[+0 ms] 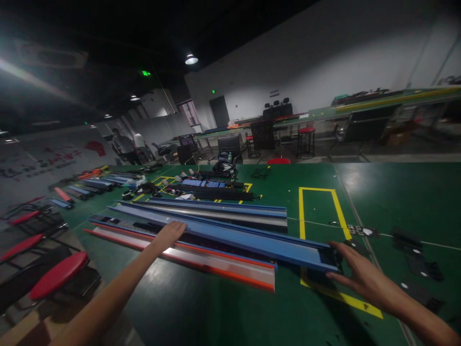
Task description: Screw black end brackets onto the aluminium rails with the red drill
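A long blue channel-shaped rail lies slantwise over the green table, its right end reaching across yellow tape. My left hand is closed over the near edge of this rail, around its middle; the fingertips are partly hidden. At the black-capped right end, my right hand grips with thumb and fingers on either side. Nearer to me lies an orange-edged rail with a pale inner face, next to another blue-edged one. Beyond the held rail rests a further blue rail with a pale strip.
Black and blue parts with wires lie farther back on the green table. Small black brackets sit at the right. Red stools stand at the left edge. Two people are in the far background.
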A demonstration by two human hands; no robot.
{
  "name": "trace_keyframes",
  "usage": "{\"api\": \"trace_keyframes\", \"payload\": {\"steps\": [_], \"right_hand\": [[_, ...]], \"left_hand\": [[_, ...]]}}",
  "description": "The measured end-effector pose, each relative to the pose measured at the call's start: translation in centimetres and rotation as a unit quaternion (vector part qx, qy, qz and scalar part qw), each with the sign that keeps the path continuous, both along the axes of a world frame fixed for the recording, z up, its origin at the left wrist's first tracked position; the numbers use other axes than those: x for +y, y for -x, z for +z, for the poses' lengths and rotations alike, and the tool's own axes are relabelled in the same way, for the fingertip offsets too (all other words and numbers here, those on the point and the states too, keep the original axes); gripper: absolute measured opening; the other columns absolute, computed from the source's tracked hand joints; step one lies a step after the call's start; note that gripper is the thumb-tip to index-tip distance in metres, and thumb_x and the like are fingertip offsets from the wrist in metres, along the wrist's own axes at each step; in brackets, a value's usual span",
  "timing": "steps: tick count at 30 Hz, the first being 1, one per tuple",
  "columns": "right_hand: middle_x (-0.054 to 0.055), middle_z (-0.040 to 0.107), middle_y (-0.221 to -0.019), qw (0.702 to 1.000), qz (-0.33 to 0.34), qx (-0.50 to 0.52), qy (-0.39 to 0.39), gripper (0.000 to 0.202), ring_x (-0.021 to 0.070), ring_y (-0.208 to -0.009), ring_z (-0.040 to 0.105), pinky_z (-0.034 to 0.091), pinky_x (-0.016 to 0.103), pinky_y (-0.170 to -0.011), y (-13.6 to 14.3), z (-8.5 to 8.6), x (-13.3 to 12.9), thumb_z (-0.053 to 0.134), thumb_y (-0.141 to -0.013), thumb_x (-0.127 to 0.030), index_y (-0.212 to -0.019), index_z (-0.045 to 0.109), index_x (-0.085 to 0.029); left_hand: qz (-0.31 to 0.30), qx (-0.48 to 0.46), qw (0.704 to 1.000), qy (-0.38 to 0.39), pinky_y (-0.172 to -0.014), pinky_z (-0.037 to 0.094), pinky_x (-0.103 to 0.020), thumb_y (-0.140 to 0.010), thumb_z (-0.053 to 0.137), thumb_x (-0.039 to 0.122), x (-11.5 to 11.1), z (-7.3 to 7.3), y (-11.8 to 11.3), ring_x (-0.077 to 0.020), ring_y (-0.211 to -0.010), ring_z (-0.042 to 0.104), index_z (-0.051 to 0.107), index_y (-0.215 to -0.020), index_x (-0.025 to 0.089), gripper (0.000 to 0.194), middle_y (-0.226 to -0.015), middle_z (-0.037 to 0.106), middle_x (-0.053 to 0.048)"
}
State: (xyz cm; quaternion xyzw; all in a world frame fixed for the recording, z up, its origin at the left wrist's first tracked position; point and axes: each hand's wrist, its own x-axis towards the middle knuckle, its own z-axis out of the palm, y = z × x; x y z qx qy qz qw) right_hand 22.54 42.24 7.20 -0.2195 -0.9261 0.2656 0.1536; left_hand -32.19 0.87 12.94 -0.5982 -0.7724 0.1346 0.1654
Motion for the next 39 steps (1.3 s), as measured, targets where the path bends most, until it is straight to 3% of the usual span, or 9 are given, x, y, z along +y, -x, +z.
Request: {"api": "trace_keyframes", "payload": {"steps": [13, 28, 39], "right_hand": [[0.025, 0.067, -0.141, 1.000, -0.012, 0.003, -0.004, 0.076, 0.0423, -0.122, 0.069, 0.057, 0.060, -0.104, 3.9, 0.5, 6.6, 0.065, -0.087, -0.062, -0.146, 0.055, -0.016], [0.027, 0.062, -0.141, 0.999, -0.001, 0.030, -0.038, 0.071, 0.0388, -0.123, 0.066, 0.054, 0.058, -0.107, 11.2, 0.3, 15.3, 0.063, -0.087, -0.048, -0.145, 0.052, -0.009], [0.023, 0.066, -0.131, 0.999, 0.010, 0.032, -0.019, 0.058, 0.0366, -0.117, 0.067, 0.054, 0.055, -0.104, 15.3, -2.2, 18.1, 0.070, -0.085, -0.036, -0.135, 0.058, -0.012]], "left_hand": [[-0.007, -0.003, 1.000, 0.002, -0.085, 0.052, -0.038, -0.099, 0.052, 0.012, 8.9, -0.6, 4.7, -0.0261, -0.089, 0.070, 0.064, -0.097, 0.016, 0.013, -0.091, 0.073, -0.013], [0.047, -0.004, 0.999, 0.004, -0.094, 0.054, -0.039, -0.091, 0.052, 0.000, 19.0, -1.1, 9.3, -0.0271, -0.101, 0.073, 0.065, -0.107, 0.014, 0.024, -0.105, 0.076, -0.018], [0.117, -0.001, 0.992, 0.036, -0.103, 0.055, -0.040, -0.091, 0.052, 0.000, 23.2, -4.1, 11.5, -0.0279, -0.116, 0.073, 0.065, -0.125, 0.013, 0.038, -0.123, 0.075, -0.021]]}}
